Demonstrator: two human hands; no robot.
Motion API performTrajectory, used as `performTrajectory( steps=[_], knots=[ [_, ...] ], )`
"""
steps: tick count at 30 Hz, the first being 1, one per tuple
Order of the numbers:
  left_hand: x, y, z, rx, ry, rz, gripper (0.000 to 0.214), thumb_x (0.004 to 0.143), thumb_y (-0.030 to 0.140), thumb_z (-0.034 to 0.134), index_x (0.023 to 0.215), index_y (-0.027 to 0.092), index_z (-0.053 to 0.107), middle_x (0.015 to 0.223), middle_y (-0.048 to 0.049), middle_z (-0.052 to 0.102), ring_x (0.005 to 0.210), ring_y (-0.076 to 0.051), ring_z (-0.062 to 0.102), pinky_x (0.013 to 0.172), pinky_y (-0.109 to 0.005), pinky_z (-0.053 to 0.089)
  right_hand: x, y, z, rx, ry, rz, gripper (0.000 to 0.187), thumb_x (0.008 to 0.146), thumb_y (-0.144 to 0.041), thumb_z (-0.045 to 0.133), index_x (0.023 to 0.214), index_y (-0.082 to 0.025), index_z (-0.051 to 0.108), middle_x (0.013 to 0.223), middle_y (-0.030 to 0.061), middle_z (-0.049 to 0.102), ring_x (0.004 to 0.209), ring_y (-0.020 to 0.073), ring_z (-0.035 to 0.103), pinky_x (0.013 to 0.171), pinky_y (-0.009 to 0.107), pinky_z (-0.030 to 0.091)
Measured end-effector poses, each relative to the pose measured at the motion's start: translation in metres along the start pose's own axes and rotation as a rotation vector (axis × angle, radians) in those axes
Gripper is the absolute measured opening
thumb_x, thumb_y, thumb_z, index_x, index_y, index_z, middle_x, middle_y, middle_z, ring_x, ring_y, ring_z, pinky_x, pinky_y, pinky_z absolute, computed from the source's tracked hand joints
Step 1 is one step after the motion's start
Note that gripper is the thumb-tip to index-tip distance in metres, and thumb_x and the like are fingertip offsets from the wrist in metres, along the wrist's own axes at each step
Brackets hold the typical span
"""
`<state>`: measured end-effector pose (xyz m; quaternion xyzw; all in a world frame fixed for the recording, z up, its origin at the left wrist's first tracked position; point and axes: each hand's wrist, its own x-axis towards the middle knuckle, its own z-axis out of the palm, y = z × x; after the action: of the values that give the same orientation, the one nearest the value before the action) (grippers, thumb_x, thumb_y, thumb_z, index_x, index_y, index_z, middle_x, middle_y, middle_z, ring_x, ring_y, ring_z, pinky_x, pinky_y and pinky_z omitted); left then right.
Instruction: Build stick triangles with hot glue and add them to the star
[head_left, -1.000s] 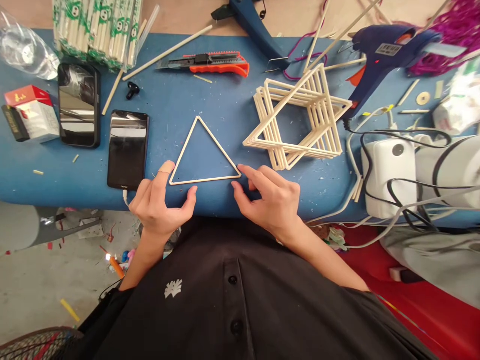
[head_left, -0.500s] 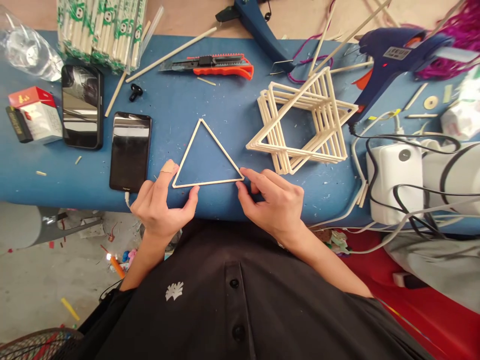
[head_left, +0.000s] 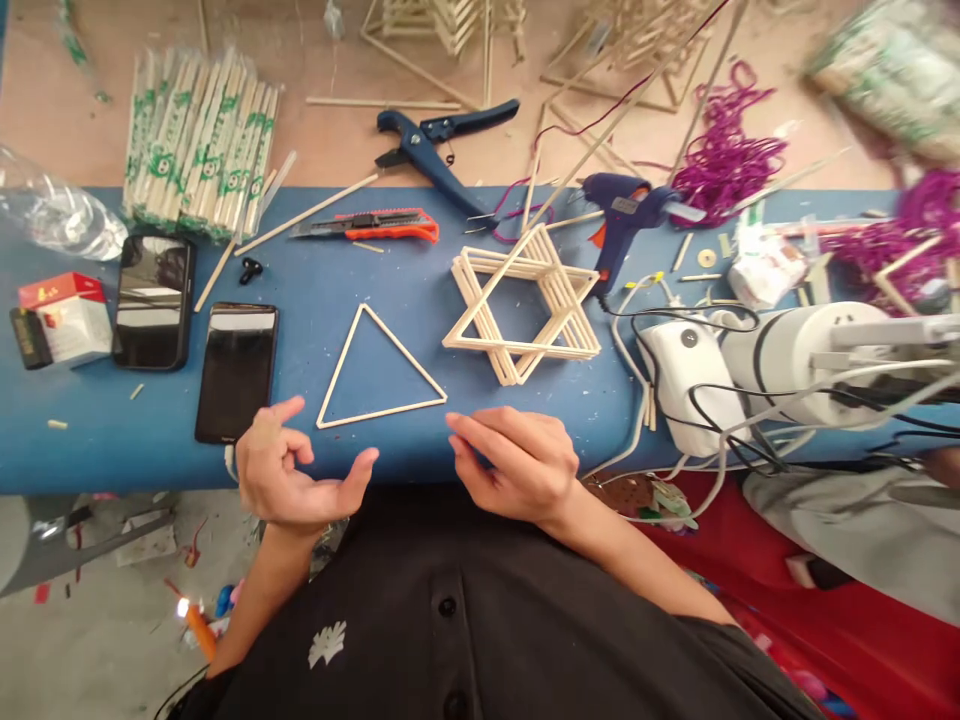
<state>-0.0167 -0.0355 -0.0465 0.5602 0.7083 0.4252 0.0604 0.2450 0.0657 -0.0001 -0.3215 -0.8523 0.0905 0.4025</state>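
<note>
A triangle of thin wooden sticks (head_left: 405, 352) lies flat on the blue table covering, with neither hand gripping it. To its lower left is my left hand (head_left: 292, 465), palm turned partly up, thumb and fingers apart and nothing in them. Just below the triangle's right corner, my right hand (head_left: 517, 460) has its fingers drawn close to the thumb; no object shows at the fingertips. Right of the triangle stands a star-shaped stack of stick triangles (head_left: 495, 350).
Behind lie an orange utility knife (head_left: 390, 226), a blue cutter (head_left: 427, 155), wrapped chopsticks (head_left: 199, 150) and a glue gun (head_left: 619, 215). Two phones, one here (head_left: 236, 375), are at left. At right are a white power adapter (head_left: 686, 380), cables and purple cord (head_left: 727, 150).
Both hands have come off the triangle and drawn back toward my body; the triangle stays on the table. My view has tilted up, showing more of the table's far side.
</note>
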Motion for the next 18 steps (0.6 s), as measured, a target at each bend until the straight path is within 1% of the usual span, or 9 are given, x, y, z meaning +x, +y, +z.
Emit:
performTrajectory(
  steps=[1,3,5,7,10,12,13,15,18],
  knots=[
    [-0.002,-0.002,0.002,0.007,0.12,0.103,0.096,0.074,0.06,0.095,0.152,0.03,0.049,0.126,-0.015,0.077,0.065,-0.018,0.058,0.052,-0.037,0.042,0.002,0.003,-0.007,-0.009,0.029,-0.034,0.027,0.092,-0.009,0.071,0.117,-0.018,0.072,0.087,0.0022,0.077,0.068,0.0101,0.069,0.065,0.023,0.055],
    [-0.005,-0.003,0.007,-0.012,0.212,0.273,0.089,0.072,0.045,0.098,0.149,0.033,0.054,0.115,-0.0121,0.079,0.057,-0.014,0.053,0.045,-0.034,0.041,0.007,0.013,-0.023,-0.088,0.052,-0.036,0.034,0.089,-0.004,0.067,0.119,-0.018,0.072,0.093,0.0046,0.079,0.077,0.0125,0.074,0.071,0.024,0.059],
    [-0.005,-0.002,0.013,-0.061,0.192,0.405,0.088,0.07,0.031,0.1,0.147,0.035,0.057,0.11,-0.01,0.08,0.051,-0.013,0.052,0.039,-0.032,0.041,0.011,0.026,-0.037,-0.208,0.015,0.022,0.041,0.088,-0.002,0.064,0.124,-0.019,0.071,0.108,0.009,0.081,0.09,0.0158,0.078,0.078,0.027,0.062],
    [-0.002,0.003,0.018,-0.065,0.196,0.531,0.081,0.068,0.025,0.1,0.139,0.034,0.062,0.105,-0.0079,0.081,0.051,-0.016,0.058,0.037,-0.033,0.044,0.015,0.039,-0.047,-0.323,-0.095,0.075,0.044,0.09,-0.004,0.061,0.131,-0.019,0.069,0.127,0.0124,0.08,0.101,0.019,0.081,0.081,0.029,0.063],
    [0.005,0.018,0.026,-0.025,0.2,0.671,0.061,0.069,0.025,0.097,0.121,0.032,0.067,0.097,-0.0049,0.083,0.058,-0.022,0.07,0.045,-0.035,0.057,0.017,0.055,-0.053,-0.449,-0.251,0.086,0.042,0.094,-0.008,0.061,0.134,-0.018,0.068,0.135,0.0078,0.08,0.103,0.0191,0.082,0.073,0.031,0.06],
    [0.012,0.034,0.029,-0.039,0.155,0.697,0.05,0.073,0.026,0.094,0.117,0.031,0.07,0.091,-0.0035,0.084,0.06,-0.022,0.074,0.052,-0.034,0.06,0.018,0.061,-0.053,-0.483,-0.269,0.068,0.034,0.097,-0.011,0.065,0.13,-0.019,0.07,0.128,0.0025,0.082,0.094,0.0161,0.082,0.067,0.031,0.055],
    [0.017,0.044,0.03,-0.073,0.095,0.684,0.045,0.076,0.024,0.091,0.118,0.029,0.072,0.089,-0.0035,0.084,0.06,-0.021,0.075,0.054,-0.033,0.06,0.018,0.064,-0.052,-0.489,-0.256,0.054,0.03,0.098,-0.012,0.067,0.127,-0.02,0.07,0.124,0.0009,0.082,0.088,0.014,0.081,0.065,0.03,0.053],
    [0.025,0.064,0.031,-0.191,-0.053,0.567,0.04,0.084,0.019,0.082,0.123,0.026,0.075,0.086,-0.0041,0.084,0.06,-0.02,0.075,0.055,-0.031,0.058,0.02,0.066,-0.052,-0.476,-0.217,0.026,0.022,0.1,-0.011,0.068,0.12,-0.021,0.071,0.117,-0.0011,0.083,0.078,0.0109,0.078,0.061,0.029,0.05],
    [0.032,0.087,0.03,-0.238,-0.124,0.471,0.032,0.092,0.02,0.071,0.124,0.024,0.075,0.077,-0.0004,0.079,0.053,-0.016,0.068,0.058,-0.028,0.058,0.024,0.066,-0.056,-0.434,-0.158,-0.025,0.017,0.101,-0.009,0.066,0.114,-0.02,0.07,0.109,-0.0005,0.083,0.071,0.0091,0.075,0.059,0.028,0.047]
  ],
)
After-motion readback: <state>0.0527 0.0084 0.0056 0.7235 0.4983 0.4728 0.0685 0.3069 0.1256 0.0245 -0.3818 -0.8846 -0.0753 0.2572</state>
